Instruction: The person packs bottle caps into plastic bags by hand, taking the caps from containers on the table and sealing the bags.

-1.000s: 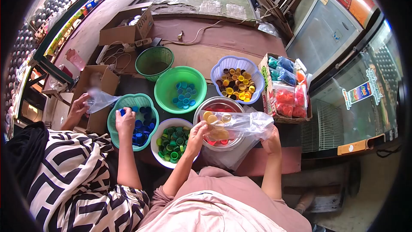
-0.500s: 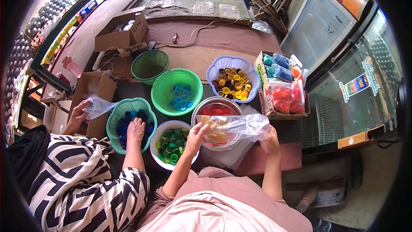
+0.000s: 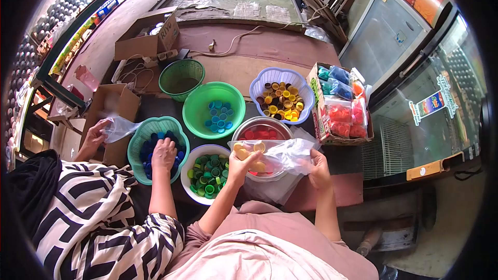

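A clear plastic bag (image 3: 277, 154) with several yellow bottle caps (image 3: 241, 151) at its left end is stretched between my hands. My left hand (image 3: 245, 163) is closed on the end with the caps. At the other end, my right hand (image 3: 318, 170) pinches the bunched plastic. Under the bag stands a metal bowl (image 3: 262, 122) of red caps (image 3: 259, 134), partly covered by it. Left of my left hand is a white bowl (image 3: 193, 192) of green caps (image 3: 208, 176). A purple basket (image 3: 254, 83) behind the bag holds yellow and dark caps (image 3: 284, 99).
A co-worker's hand (image 3: 164, 154) reaches into a teal basket (image 3: 136, 148) of dark blue caps; their other hand (image 3: 94, 138) holds a plastic bag. A green bowl (image 3: 192, 105) holds light blue caps. On the right, a carton (image 3: 342, 141) holds filled bags. Another green basket (image 3: 174, 91) stands behind.
My right hand has moved slightly left and inward, gathering the bag's plastic. My left hand has shifted a little, and the caps have spread toward the bag's left end.
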`<state>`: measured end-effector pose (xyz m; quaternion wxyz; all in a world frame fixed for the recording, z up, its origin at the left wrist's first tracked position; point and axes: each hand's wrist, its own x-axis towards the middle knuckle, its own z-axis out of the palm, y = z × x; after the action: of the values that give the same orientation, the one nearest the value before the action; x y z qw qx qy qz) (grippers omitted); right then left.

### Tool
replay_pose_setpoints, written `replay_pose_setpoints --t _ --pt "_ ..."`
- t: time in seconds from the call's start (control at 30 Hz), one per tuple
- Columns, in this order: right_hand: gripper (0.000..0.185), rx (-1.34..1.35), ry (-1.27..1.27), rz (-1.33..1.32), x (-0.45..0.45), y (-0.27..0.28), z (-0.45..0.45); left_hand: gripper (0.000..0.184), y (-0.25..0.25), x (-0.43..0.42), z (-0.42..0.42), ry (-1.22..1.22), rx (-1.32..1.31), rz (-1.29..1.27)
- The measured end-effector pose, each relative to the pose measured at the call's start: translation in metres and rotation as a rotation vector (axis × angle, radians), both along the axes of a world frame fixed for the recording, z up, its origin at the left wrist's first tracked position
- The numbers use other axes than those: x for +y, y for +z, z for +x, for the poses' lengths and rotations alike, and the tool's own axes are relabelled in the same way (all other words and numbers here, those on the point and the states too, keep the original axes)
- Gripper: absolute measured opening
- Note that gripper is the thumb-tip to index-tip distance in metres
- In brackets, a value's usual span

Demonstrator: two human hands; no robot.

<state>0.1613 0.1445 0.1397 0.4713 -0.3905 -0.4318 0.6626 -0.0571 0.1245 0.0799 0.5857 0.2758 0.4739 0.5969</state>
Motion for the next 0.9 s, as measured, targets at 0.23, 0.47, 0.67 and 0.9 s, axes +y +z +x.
replay_pose_setpoints --t 0.23,0.47,0.67,0.9 --pt "0.029 0.142 -0.113 -0.072 0.009 -0.007 0.0 0.043 0.001 0.002 -0.005 -0.168 -0.344 -0.061" --pt "0.039 0.148 -0.138 -0.099 0.013 -0.006 0.022 0.067 0.025 -0.003 -0.01 -0.336 -0.439 0.158" --pt "0.039 0.156 -0.124 -0.076 0.011 -0.003 0.026 0.072 0.042 -0.008 -0.016 -0.351 -0.524 0.15" --pt "0.033 0.143 -0.136 -0.065 0.009 0.007 0.017 0.068 0.041 -0.009 -0.017 -0.304 -0.482 0.139"
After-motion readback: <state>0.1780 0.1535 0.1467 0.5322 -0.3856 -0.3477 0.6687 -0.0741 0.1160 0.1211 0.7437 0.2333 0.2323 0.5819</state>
